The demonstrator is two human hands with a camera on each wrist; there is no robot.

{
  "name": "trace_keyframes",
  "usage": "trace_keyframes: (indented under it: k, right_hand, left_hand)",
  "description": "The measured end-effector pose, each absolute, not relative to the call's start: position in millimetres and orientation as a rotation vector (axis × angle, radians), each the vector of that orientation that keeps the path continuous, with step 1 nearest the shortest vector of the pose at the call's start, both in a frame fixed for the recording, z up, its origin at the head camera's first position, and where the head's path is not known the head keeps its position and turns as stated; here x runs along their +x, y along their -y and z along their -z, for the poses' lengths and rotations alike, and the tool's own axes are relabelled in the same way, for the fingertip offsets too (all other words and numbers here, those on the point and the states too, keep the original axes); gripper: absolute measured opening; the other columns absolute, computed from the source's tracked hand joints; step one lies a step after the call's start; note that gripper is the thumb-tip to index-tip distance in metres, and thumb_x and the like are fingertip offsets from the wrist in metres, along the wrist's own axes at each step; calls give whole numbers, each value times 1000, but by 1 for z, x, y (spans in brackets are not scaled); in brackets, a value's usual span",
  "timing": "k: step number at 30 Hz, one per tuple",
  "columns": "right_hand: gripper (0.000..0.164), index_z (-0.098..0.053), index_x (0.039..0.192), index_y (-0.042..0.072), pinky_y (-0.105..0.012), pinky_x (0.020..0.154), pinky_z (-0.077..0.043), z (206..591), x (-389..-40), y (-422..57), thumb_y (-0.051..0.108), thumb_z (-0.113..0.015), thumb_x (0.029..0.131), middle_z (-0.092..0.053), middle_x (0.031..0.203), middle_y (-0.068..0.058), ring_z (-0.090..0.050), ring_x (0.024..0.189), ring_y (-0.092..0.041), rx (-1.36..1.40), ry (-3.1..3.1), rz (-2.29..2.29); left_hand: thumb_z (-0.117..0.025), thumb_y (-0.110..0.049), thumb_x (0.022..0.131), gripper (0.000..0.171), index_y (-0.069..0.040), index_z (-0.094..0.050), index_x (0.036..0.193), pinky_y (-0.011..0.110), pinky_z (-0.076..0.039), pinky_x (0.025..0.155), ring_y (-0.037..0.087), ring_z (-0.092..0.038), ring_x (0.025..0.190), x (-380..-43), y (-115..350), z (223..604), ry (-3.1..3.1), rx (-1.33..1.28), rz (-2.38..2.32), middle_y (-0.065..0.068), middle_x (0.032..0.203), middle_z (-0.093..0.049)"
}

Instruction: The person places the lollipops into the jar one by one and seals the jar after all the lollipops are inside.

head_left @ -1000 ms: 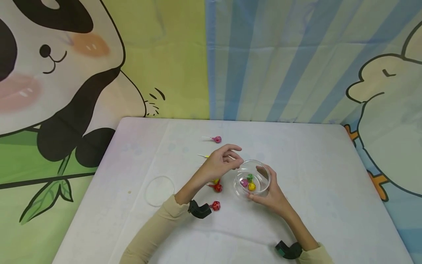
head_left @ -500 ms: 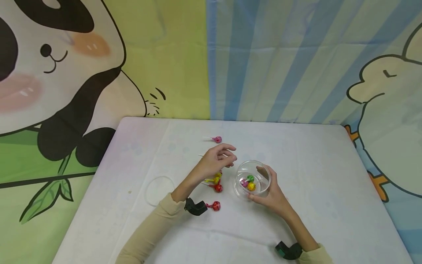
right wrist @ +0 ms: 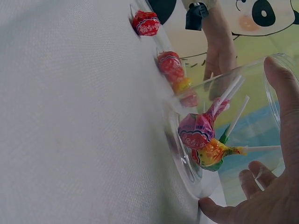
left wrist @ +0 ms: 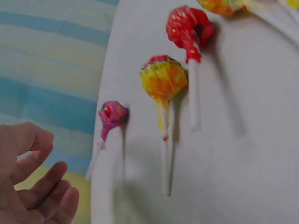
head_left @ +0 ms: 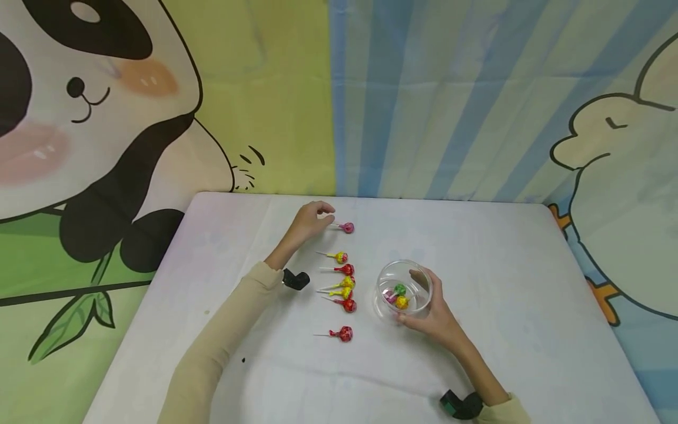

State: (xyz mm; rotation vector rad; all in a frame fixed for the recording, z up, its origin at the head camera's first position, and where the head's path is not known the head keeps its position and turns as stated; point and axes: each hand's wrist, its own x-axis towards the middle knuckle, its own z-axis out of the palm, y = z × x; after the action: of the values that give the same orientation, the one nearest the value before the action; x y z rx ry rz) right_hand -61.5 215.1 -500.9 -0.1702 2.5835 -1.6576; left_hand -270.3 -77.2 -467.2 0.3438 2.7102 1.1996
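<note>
My left hand (head_left: 309, 219) is at the far end of the table, beside the stick of a pink lollipop (head_left: 346, 228). In the left wrist view its bent fingers (left wrist: 39, 186) hold nothing and stand apart from that stick. My right hand (head_left: 431, 306) grips a clear jar (head_left: 405, 266) from the right. Inside the jar lie a purple lollipop (right wrist: 196, 131), a yellow lollipop (right wrist: 210, 151) and a green one (head_left: 399, 289). Nearer than the pink one, a yellow lollipop (left wrist: 163, 79) and a red lollipop (left wrist: 187, 28) lie with their sticks pointing left.
More red and yellow lollipops continue the column toward the front, ending with a red lollipop (head_left: 345, 334) set apart. They lie on a white-covered table (head_left: 503, 265). A patterned cloth backdrop (head_left: 424, 118) rises behind the far edge.
My left hand has moved away from the jar, up and left to the pink lollipop, uncovering the column of lollipops. My right hand keeps its hold on the jar.
</note>
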Motion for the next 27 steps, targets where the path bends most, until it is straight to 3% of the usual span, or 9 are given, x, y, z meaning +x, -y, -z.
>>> trace_keyframes:
  k: [8, 19, 27]
  right_hand:
    - [106, -13, 148, 18, -72, 110, -19, 501, -61, -213, 19, -85, 71, -35, 152, -15, -30, 141, -39, -164, -2570, 1659]
    - [106, -13, 149, 19, -72, 109, -22, 500, -61, -215, 19, -85, 71, -35, 151, -16, -32, 140, -40, -185, -2586, 1655]
    - [106, -13, 148, 18, -71, 110, -22, 501, -62, -215, 19, -85, 71, -35, 152, -16, -32, 140, -39, -183, -2586, 1647]
  left_hand:
    - [-58, -35, 97, 32, -9, -66, 112, 37, -51, 88, 24, -62, 104, -269, 83, 483, -2634, 233, -1126, 9, 112, -68]
    - [-58, -24, 97, 24, -5, -68, 109, 22, -49, 67, 19, -68, 79, -270, 87, 491, -2551, 209, -1193, 11, 93, -73]
    - [-66, -31, 92, 27, -10, -71, 106, 22, -48, 69, 16, -64, 79, -269, 92, 492, -2506, 205, -1199, 7, 91, -73]
